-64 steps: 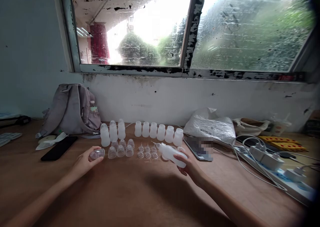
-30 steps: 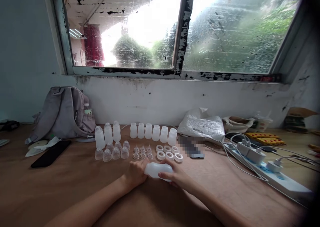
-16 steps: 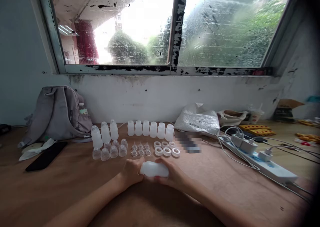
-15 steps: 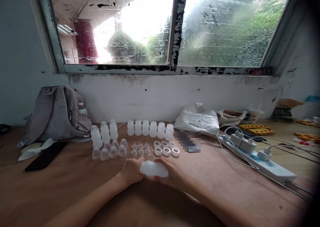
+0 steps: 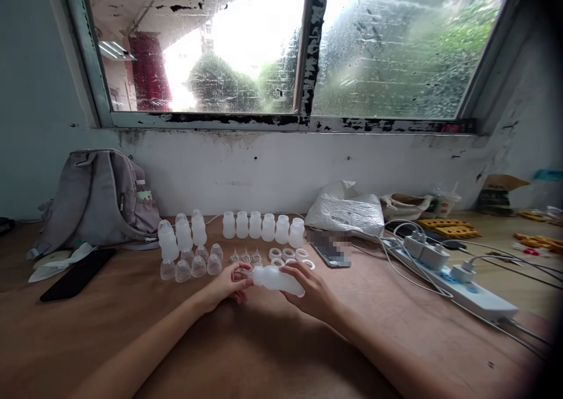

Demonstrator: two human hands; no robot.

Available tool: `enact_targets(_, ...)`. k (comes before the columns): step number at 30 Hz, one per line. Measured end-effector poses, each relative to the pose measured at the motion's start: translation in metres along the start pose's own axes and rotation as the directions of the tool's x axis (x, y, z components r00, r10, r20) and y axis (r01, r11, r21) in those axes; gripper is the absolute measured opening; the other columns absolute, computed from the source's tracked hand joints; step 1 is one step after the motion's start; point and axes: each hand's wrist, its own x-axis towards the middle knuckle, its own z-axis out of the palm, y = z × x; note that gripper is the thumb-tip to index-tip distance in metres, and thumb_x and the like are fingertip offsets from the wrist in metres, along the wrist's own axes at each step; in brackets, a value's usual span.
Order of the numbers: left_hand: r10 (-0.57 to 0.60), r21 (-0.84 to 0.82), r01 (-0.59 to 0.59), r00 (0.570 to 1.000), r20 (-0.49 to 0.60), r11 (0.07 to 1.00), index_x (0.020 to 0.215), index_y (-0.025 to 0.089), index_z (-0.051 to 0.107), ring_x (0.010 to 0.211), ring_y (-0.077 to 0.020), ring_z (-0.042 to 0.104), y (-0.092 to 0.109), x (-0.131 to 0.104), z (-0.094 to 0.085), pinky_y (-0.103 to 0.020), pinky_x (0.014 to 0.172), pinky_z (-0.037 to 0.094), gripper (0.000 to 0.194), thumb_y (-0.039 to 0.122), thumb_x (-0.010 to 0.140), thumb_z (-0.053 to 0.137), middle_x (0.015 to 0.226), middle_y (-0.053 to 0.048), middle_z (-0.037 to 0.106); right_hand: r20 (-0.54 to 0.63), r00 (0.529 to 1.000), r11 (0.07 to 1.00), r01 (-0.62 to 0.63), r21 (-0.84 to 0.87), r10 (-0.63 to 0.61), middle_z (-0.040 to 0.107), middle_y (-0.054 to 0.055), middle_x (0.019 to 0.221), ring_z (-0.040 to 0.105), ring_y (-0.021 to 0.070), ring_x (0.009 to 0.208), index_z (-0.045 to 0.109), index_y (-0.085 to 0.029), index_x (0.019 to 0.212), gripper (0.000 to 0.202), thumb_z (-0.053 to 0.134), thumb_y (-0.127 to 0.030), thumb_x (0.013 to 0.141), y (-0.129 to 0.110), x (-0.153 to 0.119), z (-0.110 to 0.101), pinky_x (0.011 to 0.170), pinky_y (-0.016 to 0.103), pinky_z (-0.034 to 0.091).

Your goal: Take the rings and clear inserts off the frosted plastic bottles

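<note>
A frosted white bottle (image 5: 278,280) lies sideways above the brown table, its base end gripped by my right hand (image 5: 313,290). At its neck end is my left hand (image 5: 229,284), with thumb and fingers close together; a small clear piece seems to be between them and the neck. Just beyond are clear teats (image 5: 245,257) and white rings (image 5: 288,253), some partly hidden by my hands. Several open bottles (image 5: 255,225) stand in a row behind them. To the left, clear domed caps (image 5: 199,266) sit in front of three capped bottles (image 5: 183,231).
A grey backpack (image 5: 101,199) and a black phone (image 5: 78,274) are on the left. At the right are a silver bag (image 5: 345,209), another phone (image 5: 331,251), and a white power strip (image 5: 479,296) with cables. A window is above the wall.
My left hand has moved slightly left, off the bottle's body to its neck end. The bottle has shifted right and up a little, its neck now showing.
</note>
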Motion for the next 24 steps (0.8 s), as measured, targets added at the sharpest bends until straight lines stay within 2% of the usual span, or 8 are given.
enact_targets(5, 0.056, 0.028, -0.054, 0.995, -0.084, 0.998, 0.076, 0.015, 0.049, 0.041, -0.0063, 0.049, -0.01, 0.005, 0.001, -0.018, 0.036, 0.034, 0.039, 0.052, 0.065, 0.057, 0.064, 0.003, 0.053, 0.037, 0.999, 0.999, -0.037, 0.021, 0.036, 0.054, 0.009, 0.101, 0.053, 0.0221, 0.09, 0.046, -0.022, 0.11, 0.042, 0.057, -0.019, 0.069, 0.001, -0.002, 0.002, 0.074, 0.033, 0.045)
enact_targets(9, 0.091, 0.164, -0.062, 0.981, -0.174, 0.985, 0.047, 0.014, 0.044, 0.029, -0.0045, 0.032, -0.005, 0.003, 0.006, -0.019, 0.032, 0.021, 0.05, 0.057, 0.073, 0.042, 0.035, 0.006, 0.036, 0.069, 0.997, 0.998, -0.036, 0.051, 0.033, 0.054, 0.008, 0.101, 0.053, 0.0219, 0.089, 0.047, -0.023, 0.11, 0.042, 0.058, -0.021, 0.069, -0.001, -0.001, 0.001, 0.073, 0.032, 0.045)
enact_targets(13, 0.137, 0.185, -0.089, 0.953, -0.269, 0.979, 0.038, 0.016, 0.036, 0.029, -0.0037, 0.026, -0.001, 0.001, 0.01, -0.02, 0.035, 0.017, 0.054, 0.055, 0.073, 0.044, 0.03, 0.006, 0.029, 0.098, 0.99, 0.988, -0.112, 0.106, 0.101, 0.054, 0.008, 0.101, 0.053, 0.0216, 0.088, 0.048, -0.023, 0.108, 0.041, 0.06, -0.026, 0.069, -0.007, 0.002, -0.002, 0.072, 0.031, 0.044)
enact_targets(17, 0.09, 0.068, -0.074, 0.955, -0.282, 0.995, 0.042, 0.016, 0.036, 0.028, -0.0033, 0.026, -0.003, 0.002, 0.007, -0.019, 0.033, 0.017, 0.052, 0.056, 0.074, 0.043, 0.032, 0.007, 0.029, 0.14, 0.953, 0.937, -0.293, 0.191, 0.269, 0.056, 0.007, 0.096, 0.054, 0.0203, 0.081, 0.048, -0.022, 0.104, 0.04, 0.061, -0.032, 0.067, -0.014, 0.004, -0.005, 0.066, 0.029, 0.044)
enact_targets(21, 0.169, -0.006, -0.178, 0.941, -0.292, 0.984, 0.073, 0.016, 0.048, 0.034, -0.0038, 0.039, -0.007, 0.003, 0.0, -0.015, 0.031, 0.024, 0.033, 0.049, 0.072, 0.051, 0.056, 0.005, 0.047, 0.196, 0.919, 0.881, -0.386, 0.272, 0.342, 0.057, 0.005, 0.091, 0.054, 0.0183, 0.077, 0.049, -0.021, 0.099, 0.039, 0.062, -0.033, 0.065, -0.016, 0.006, -0.006, 0.066, 0.027, 0.043)
enact_targets(24, 0.227, -0.024, -0.237, 0.951, -0.209, 0.971, 0.091, 0.018, 0.047, 0.047, -0.0064, 0.05, -0.009, 0.002, -0.002, -0.016, 0.036, 0.034, 0.037, 0.042, 0.067, 0.061, 0.074, 0.002, 0.052, 0.211, 0.909, 0.857, -0.412, 0.311, 0.36, 0.058, 0.004, 0.089, 0.054, 0.0174, 0.075, 0.05, -0.02, 0.098, 0.038, 0.062, -0.033, 0.065, -0.015, 0.006, -0.005, 0.065, 0.026, 0.043)
